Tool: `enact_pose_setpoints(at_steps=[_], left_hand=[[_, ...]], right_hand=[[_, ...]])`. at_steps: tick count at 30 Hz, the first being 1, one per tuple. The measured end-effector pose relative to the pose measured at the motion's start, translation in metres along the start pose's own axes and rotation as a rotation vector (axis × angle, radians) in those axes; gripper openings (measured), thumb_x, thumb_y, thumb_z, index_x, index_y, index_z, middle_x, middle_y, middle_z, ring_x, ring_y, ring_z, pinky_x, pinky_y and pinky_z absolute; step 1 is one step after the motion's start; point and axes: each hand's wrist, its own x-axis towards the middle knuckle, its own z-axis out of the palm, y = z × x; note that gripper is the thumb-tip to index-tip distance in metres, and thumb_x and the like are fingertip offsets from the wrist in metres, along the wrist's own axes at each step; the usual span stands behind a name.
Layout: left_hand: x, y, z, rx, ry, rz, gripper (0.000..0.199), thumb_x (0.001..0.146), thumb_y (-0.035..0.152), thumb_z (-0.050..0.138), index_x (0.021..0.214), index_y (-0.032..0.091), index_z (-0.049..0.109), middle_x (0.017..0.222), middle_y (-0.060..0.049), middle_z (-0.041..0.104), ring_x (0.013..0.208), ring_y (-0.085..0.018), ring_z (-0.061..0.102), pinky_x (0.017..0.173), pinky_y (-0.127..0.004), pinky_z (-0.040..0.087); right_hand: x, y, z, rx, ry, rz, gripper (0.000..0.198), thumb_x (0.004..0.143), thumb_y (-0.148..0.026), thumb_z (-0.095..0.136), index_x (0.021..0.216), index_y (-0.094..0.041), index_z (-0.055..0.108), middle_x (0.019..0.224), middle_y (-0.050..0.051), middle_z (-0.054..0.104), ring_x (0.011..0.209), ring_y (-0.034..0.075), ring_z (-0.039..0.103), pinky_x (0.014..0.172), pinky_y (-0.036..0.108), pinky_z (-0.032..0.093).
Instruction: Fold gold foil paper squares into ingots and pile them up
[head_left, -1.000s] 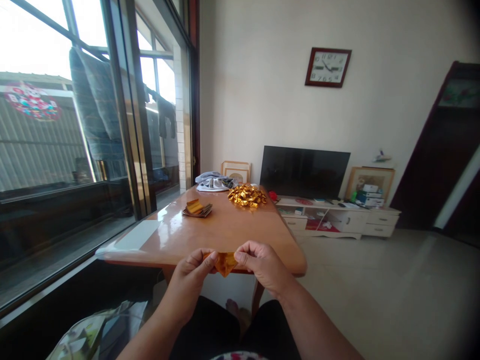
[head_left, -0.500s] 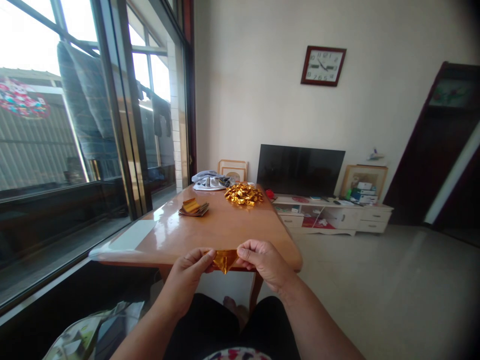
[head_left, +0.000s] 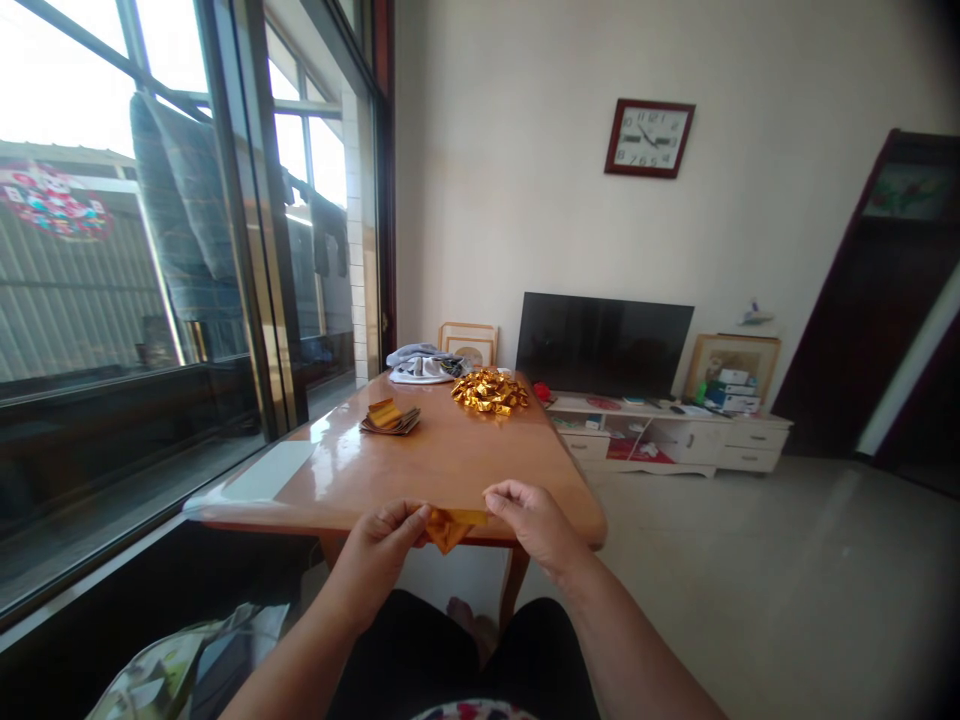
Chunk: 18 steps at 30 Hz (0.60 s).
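Observation:
A sheet of gold foil paper, partly folded with a pointed flap hanging down, is held over the table's near edge. My left hand pinches its left end between thumb and fingers. At its right end, my right hand is closed with thumb against fingertips on the paper's corner. Farther up the table lies a stack of gold and brown paper sheets. Beyond it sits a heap of folded gold foil pieces.
The wooden table stretches away from my knees. Folded clothes lie at its far end. A white sheet rests at its left, beside the window. A television stands on a low white cabinet beyond.
My right hand has moved slightly to the right, drawing out the top strip of the gold paper. My left hand has kept its pinch. The view has shifted slightly.

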Motion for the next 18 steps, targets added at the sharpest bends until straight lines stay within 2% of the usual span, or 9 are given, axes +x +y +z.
enact_pose_setpoints(at_steps=[2, 5, 7, 9, 18], left_hand=[[0.001, -0.003, 0.001, 0.028, -0.008, 0.016, 0.036, 0.089, 0.049, 0.062, 0.078, 0.017, 0.073, 0.074, -0.003, 0.067, 0.073, -0.017, 0.055, 0.070, -0.027, 0.043], [0.002, -0.007, 0.001, 0.085, -0.033, 0.031, 0.035, 0.089, 0.049, 0.062, 0.081, 0.017, 0.073, 0.073, -0.003, 0.065, 0.072, -0.018, 0.056, 0.069, -0.027, 0.043], [0.002, -0.007, 0.002, 0.111, -0.045, 0.030, 0.035, 0.089, 0.049, 0.062, 0.080, 0.017, 0.072, 0.071, -0.002, 0.063, 0.072, -0.017, 0.055, 0.069, -0.027, 0.042], [0.001, -0.005, 0.003, 0.101, -0.057, 0.018, 0.034, 0.088, 0.049, 0.063, 0.080, 0.017, 0.072, 0.071, -0.002, 0.062, 0.072, -0.017, 0.055, 0.069, -0.027, 0.042], [-0.004, 0.006, 0.005, -0.135, -0.016, -0.039, 0.031, 0.083, 0.046, 0.070, 0.073, 0.017, 0.067, 0.071, -0.002, 0.063, 0.070, -0.015, 0.054, 0.067, -0.024, 0.042]], right_hand=[[0.001, -0.006, 0.005, -0.103, 0.054, -0.100, 0.031, 0.088, -0.046, 0.064, 0.097, -0.017, 0.072, 0.094, 0.005, 0.072, 0.086, 0.018, 0.063, 0.077, 0.028, 0.047], [-0.001, -0.014, 0.016, -0.204, -0.003, -0.190, 0.031, 0.088, -0.046, 0.065, 0.101, -0.019, 0.073, 0.100, 0.005, 0.073, 0.091, 0.020, 0.065, 0.077, 0.028, 0.049], [-0.003, -0.017, 0.024, -0.231, -0.100, -0.162, 0.028, 0.088, -0.045, 0.065, 0.095, -0.019, 0.074, 0.089, 0.004, 0.074, 0.082, 0.019, 0.066, 0.071, 0.027, 0.049], [-0.004, -0.018, 0.029, -0.214, -0.142, -0.120, 0.026, 0.088, -0.042, 0.064, 0.090, -0.018, 0.073, 0.082, 0.004, 0.073, 0.075, 0.017, 0.065, 0.066, 0.026, 0.049], [-0.007, -0.021, 0.025, -0.086, -0.157, -0.073, 0.025, 0.087, -0.039, 0.065, 0.084, -0.015, 0.069, 0.077, 0.003, 0.068, 0.070, 0.015, 0.060, 0.064, 0.025, 0.048]])
